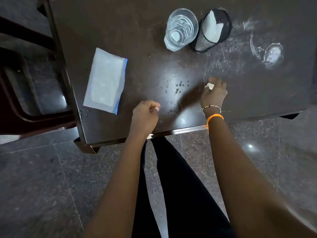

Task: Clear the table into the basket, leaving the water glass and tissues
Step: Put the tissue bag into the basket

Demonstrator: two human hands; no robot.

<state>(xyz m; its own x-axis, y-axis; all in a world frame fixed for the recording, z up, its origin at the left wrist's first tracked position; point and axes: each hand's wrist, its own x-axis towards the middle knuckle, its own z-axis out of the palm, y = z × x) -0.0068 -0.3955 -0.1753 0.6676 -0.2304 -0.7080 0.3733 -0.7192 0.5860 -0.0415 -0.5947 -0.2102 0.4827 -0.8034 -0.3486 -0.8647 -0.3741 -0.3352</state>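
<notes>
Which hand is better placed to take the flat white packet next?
Left, probably. The left hand holds nothing visible and is nearer the white packet; the right hand pinches a small white scrap.

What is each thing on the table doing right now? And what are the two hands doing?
Water glass: upright, with water in it.
Mesh holder: upright, beside the glass, tissues sticking out.
White and blue packet: lying flat near the table's left edge, untouched.
Right hand: pinches a small white scrap at the tabletop.
Left hand: fingers curled, nothing seen in it.
Table: scratched, with dark specks and a whitish ring mark.
</notes>
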